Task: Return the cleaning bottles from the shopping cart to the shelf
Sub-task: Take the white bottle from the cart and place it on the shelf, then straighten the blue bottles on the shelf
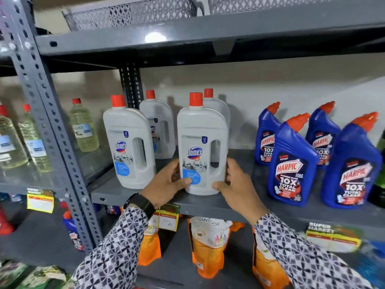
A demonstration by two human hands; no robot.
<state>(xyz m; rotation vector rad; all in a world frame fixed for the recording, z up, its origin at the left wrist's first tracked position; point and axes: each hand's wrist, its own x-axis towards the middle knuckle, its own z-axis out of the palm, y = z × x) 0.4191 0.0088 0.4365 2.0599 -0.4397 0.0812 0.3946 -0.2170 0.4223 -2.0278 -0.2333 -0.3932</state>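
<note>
A white Domex bottle (203,142) with a red cap stands upright near the front edge of the grey metal shelf (233,203). My left hand (166,183) grips its lower left side and my right hand (237,184) grips its lower right side, thumbs on the front. Another Domex bottle (129,140) stands to its left, and two more (160,126) stand behind. Several blue Harpic bottles (291,163) with red caps stand to the right. The shopping cart is out of view.
Clear bottles of yellowish liquid (83,126) fill the neighbouring bay on the left, beyond a perforated upright post (54,130). Orange Santoor refill pouches (208,243) stand on the shelf below. Mesh baskets (129,13) rest on the shelf above. Price tags hang from shelf edges.
</note>
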